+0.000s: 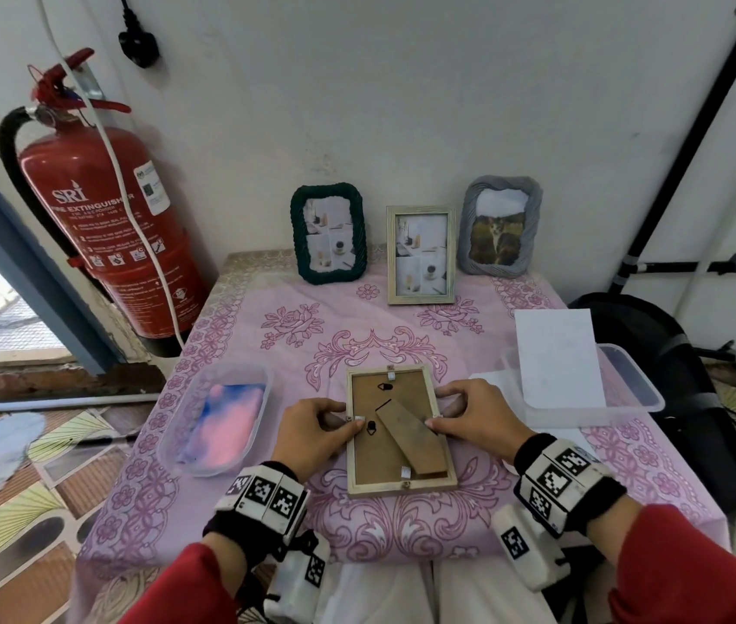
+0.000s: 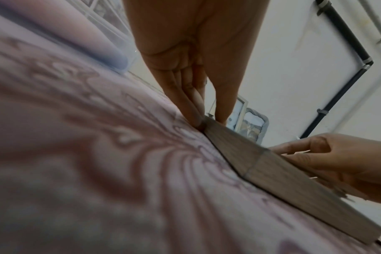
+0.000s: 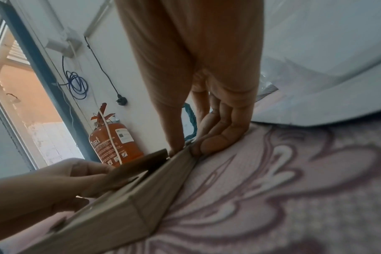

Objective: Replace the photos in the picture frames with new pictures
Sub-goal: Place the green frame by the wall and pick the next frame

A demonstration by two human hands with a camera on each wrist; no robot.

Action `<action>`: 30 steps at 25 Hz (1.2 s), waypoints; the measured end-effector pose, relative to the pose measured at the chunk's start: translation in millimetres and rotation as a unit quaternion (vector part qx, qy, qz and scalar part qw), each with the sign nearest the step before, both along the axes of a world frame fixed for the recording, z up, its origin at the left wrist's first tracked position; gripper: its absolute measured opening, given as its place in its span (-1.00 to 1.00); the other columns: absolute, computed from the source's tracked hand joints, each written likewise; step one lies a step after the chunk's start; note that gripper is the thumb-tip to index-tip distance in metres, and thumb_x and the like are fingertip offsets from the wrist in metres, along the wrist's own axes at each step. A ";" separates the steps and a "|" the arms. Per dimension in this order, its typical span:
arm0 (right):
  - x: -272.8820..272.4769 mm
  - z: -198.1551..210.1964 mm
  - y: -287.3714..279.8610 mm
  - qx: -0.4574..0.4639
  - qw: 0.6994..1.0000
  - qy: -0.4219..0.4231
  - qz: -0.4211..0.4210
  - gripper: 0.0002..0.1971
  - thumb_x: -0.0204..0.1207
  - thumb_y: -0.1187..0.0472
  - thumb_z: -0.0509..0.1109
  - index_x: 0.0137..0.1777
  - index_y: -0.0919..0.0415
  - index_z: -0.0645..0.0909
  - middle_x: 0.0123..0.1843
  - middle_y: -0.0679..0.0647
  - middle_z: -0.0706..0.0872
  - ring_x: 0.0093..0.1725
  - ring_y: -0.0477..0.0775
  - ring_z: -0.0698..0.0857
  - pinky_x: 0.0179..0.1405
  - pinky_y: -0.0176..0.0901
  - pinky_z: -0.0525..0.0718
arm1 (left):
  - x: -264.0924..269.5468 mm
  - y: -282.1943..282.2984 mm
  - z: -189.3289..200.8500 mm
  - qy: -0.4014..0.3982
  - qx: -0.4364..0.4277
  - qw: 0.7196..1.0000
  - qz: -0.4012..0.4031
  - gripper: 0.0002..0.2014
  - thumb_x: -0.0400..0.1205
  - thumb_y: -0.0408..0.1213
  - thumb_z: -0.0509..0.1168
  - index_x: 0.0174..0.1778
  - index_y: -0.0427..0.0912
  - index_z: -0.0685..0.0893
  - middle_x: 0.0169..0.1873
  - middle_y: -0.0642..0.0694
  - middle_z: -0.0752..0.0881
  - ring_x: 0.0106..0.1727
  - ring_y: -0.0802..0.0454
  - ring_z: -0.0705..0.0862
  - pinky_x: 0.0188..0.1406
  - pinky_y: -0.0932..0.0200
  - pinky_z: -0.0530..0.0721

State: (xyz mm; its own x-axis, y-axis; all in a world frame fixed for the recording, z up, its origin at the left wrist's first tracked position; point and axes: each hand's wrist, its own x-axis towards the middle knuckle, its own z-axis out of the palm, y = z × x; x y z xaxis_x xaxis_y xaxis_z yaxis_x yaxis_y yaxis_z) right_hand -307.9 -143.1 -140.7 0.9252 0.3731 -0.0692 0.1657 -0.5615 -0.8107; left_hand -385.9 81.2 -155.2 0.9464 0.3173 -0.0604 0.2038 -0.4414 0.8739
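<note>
A light wooden picture frame (image 1: 370,461) lies face down in the middle of the pink tablecloth, its brown backboard and folded stand (image 1: 411,436) facing up. My left hand (image 1: 348,421) grips the frame's left edge, thumb on the backboard beside a small metal tab. My right hand (image 1: 440,418) grips the right edge the same way. In the left wrist view my left fingers (image 2: 194,113) press against the frame's side (image 2: 272,171). The right wrist view shows my right fingers (image 3: 209,142) curled at the frame's far corner (image 3: 180,165).
Three frames stand at the back: a dark green one (image 1: 329,234), a light wooden one (image 1: 421,255), and a grey one (image 1: 500,226) with a cat photo. A clear tub (image 1: 177,425) holds a pink-blue picture; another tub (image 1: 640,389) holds white sheets (image 1: 559,358). Fire extinguisher (image 1: 105,218) stands left.
</note>
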 end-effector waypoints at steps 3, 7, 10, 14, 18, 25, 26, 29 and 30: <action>4.0 2.7 2.4 -0.041 0.999 -0.011 0.014 -0.53 0.26 0.21 0.64 0.17 0.28 0.64 -0.29 0.10 0.74 -0.29 -0.11 0.66 -0.31 -0.52 0.50 | 2.1 1.3 3.2 0.003 0.034 0.999 0.002 -0.69 0.41 -0.19 0.55 -0.06 -0.27 0.69 -0.40 -0.17 0.79 -0.46 -0.01 0.75 -0.40 0.12 0.74; 7.7 6.0 5.7 -0.075 0.996 -0.025 0.036 -0.60 0.29 0.20 0.62 0.08 0.29 0.60 -0.33 0.00 0.65 -0.30 -0.11 0.60 -0.40 -0.57 0.44 | 5.1 -2.2 2.3 -0.003 0.081 0.997 0.006 -0.71 0.42 -0.16 0.53 -0.09 -0.26 0.68 -0.39 -0.18 0.79 -0.36 -0.06 0.75 -0.21 -0.03 0.75; 7.8 5.9 7.0 -0.060 0.998 -0.027 0.025 -0.66 0.32 0.18 0.61 0.01 0.24 0.59 -0.29 -0.04 0.59 -0.19 -0.03 0.59 -0.24 -0.37 0.53 | 6.3 -2.8 2.0 -0.012 0.103 0.995 0.002 -0.72 0.45 -0.15 0.50 -0.10 -0.28 0.67 -0.40 -0.18 0.79 -0.33 -0.06 0.75 -0.18 -0.03 0.74; 9.4 4.4 6.9 -0.059 0.998 -0.023 0.021 -0.70 0.35 0.19 0.59 -0.02 0.25 0.57 -0.35 -0.11 0.54 -0.29 -0.06 0.56 -0.32 -0.35 0.49 | 7.8 -4.0 3.1 -0.012 0.139 0.990 -0.010 -0.73 0.49 -0.12 0.46 -0.11 -0.27 0.66 -0.39 -0.14 0.77 -0.32 -0.04 0.72 -0.20 0.05 0.71; 11.0 3.0 8.2 -0.042 0.999 -0.004 0.013 -0.72 0.36 0.23 0.58 -0.07 0.22 0.52 -0.37 -0.09 0.53 -0.36 -0.09 0.55 -0.28 -0.27 0.60 | 9.7 -6.0 4.0 -0.007 0.173 0.985 -0.002 -0.77 0.51 -0.12 0.42 -0.16 -0.23 0.65 -0.44 0.00 0.70 -0.33 0.02 0.66 -0.24 0.16 0.63; 12.4 0.2 8.4 -0.007 0.999 0.032 0.001 -0.76 0.39 0.33 0.52 -0.03 0.30 0.53 -0.44 0.05 0.64 -0.57 -0.10 0.63 -0.53 -0.32 0.64 | 17.2 -4.3 1.9 0.026 0.099 0.995 0.020 -0.84 0.48 -0.22 0.43 -0.28 -0.18 0.60 -0.34 -0.20 0.77 -0.26 -0.17 0.75 -0.15 -0.07 0.75; 12.3 0.2 7.9 0.000 0.999 0.037 0.000 -0.77 0.39 0.34 0.51 -0.03 0.31 0.53 -0.45 0.06 0.64 -0.56 -0.05 0.64 -0.55 -0.32 0.64 | 18.2 -3.3 1.2 0.031 0.084 0.996 0.023 -0.84 0.48 -0.24 0.43 -0.28 -0.20 0.60 -0.35 -0.23 0.77 -0.28 -0.20 0.75 -0.17 -0.10 0.76; 12.3 1.7 7.3 0.020 0.998 0.053 -0.001 -0.78 0.40 0.38 0.48 -0.02 0.35 0.52 -0.44 0.12 0.65 -0.55 0.03 0.64 -0.57 -0.27 0.64 | 20.4 -0.1 -0.3 0.041 0.043 0.998 0.032 -0.85 0.47 -0.29 0.43 -0.28 -0.28 0.62 -0.45 -0.26 0.74 -0.43 -0.21 0.73 -0.27 -0.14 0.78; 12.4 2.1 7.4 0.027 0.998 0.059 -0.002 -0.78 0.41 0.39 0.47 -0.02 0.35 0.51 -0.43 0.14 0.65 -0.55 0.05 0.63 -0.57 -0.25 0.64 | 20.9 0.6 -0.8 0.043 0.030 0.998 0.034 -0.85 0.47 -0.30 0.42 -0.27 -0.30 0.63 -0.48 -0.25 0.73 -0.48 -0.20 0.71 -0.31 -0.13 0.78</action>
State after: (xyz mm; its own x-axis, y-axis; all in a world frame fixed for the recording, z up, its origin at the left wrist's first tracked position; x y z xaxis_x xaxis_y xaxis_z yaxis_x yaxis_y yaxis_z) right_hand -295.6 -135.7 -138.6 0.9132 0.3755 -0.1583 0.0649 -0.5176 -0.8532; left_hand -365.0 81.9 -156.0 0.9142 0.3871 -0.1200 0.3093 -0.4749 0.8239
